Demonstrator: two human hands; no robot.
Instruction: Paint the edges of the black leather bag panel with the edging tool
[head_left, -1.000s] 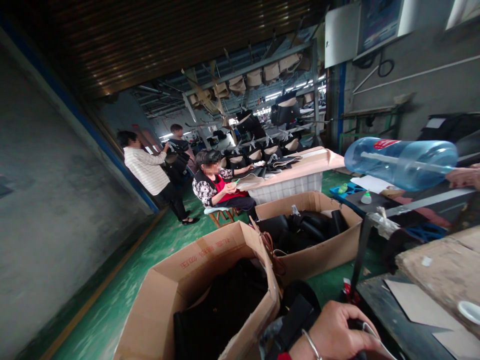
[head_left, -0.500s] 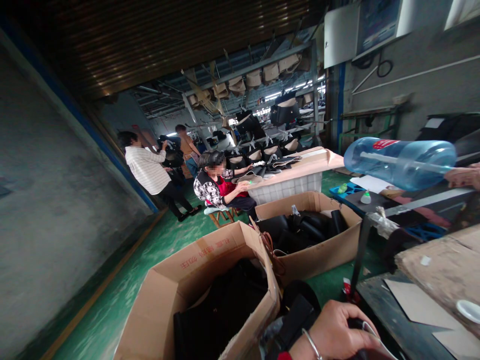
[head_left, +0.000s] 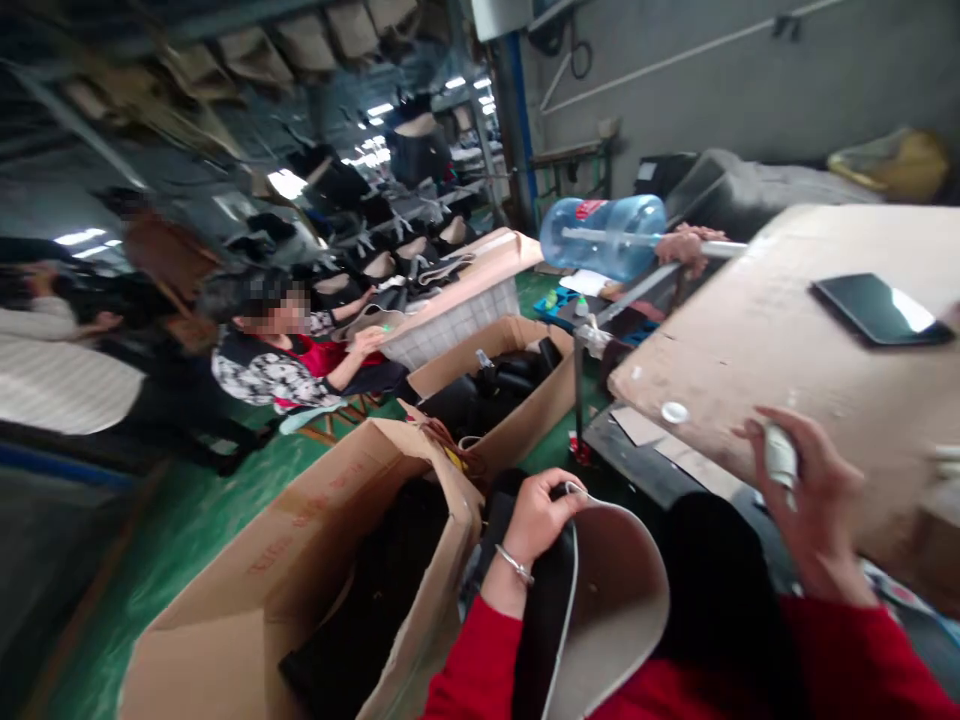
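Clock centred on the held panel; 12 = top of view.

Left hand (head_left: 541, 508): silver bangle at the wrist, red sleeve. Thumb and fingers pinch the upper rim of a curved, flexible beige panel with white edging (head_left: 619, 605), at the panel's 10–11 o'clock. Panel stands tilted in front of the person's body, beige face towards 3 o'clock, a black strip of material along its left side; lower end runs against the red clothing. One small dark mark on the beige face.

Right hand (head_left: 817, 490): at 2 o'clock, apart from the panel, raised in front of the near edge of the desk. Fingers curled round a small whitish rounded container (head_left: 781, 456), narrow end pointing down. Blurred; cannot tell its exact type.

Desk (head_left: 750, 345): tan, scuffed top, 1–2 o'clock. On it, a flat black glossy rectangular device (head_left: 881, 309) well back from the hand, and a small white round lid (head_left: 674, 412) near the left edge, 1 o'clock.

Surroundings: large open brown cardboard box with black contents (head_left: 225, 590), 9 o'clock; second open cardboard box holding black items (head_left: 529, 422), 11 o'clock; transparent blue plastic water jug (head_left: 607, 238) on its side, 12 o'clock. Seated co-worker in black-and-white patterned sleeves (head_left: 259, 365), 10 o'clock.
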